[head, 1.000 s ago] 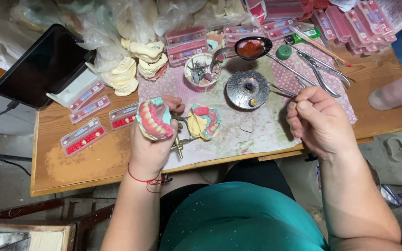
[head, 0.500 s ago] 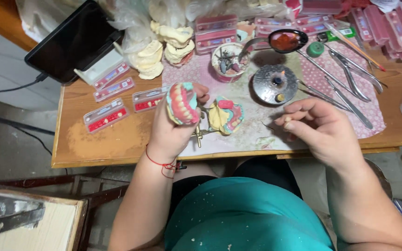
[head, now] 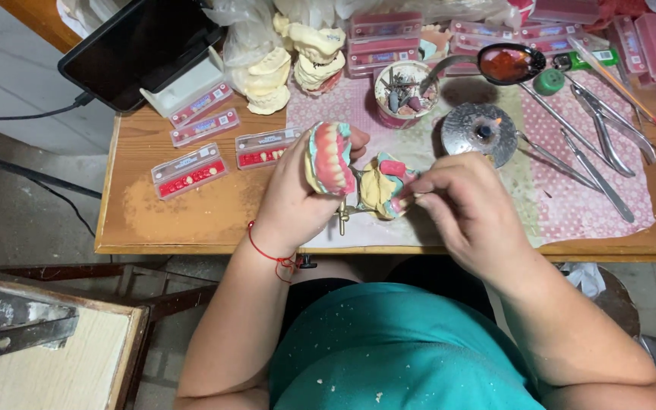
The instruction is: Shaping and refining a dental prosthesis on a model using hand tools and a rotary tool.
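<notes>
Right hand (head: pixel 468 209) moved onto left-held denture model (head: pixel 330 158).

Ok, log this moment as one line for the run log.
left hand: holds denture model | right hand: fingers at lower cast | on: table

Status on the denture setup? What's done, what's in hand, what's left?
Done: the upper half in the left hand carries a full row of teeth in pink wax. In hand: the right hand works at the lower cast. Left: that cast shows mostly bare yellow stone; tooth cards lie on the table.
</notes>
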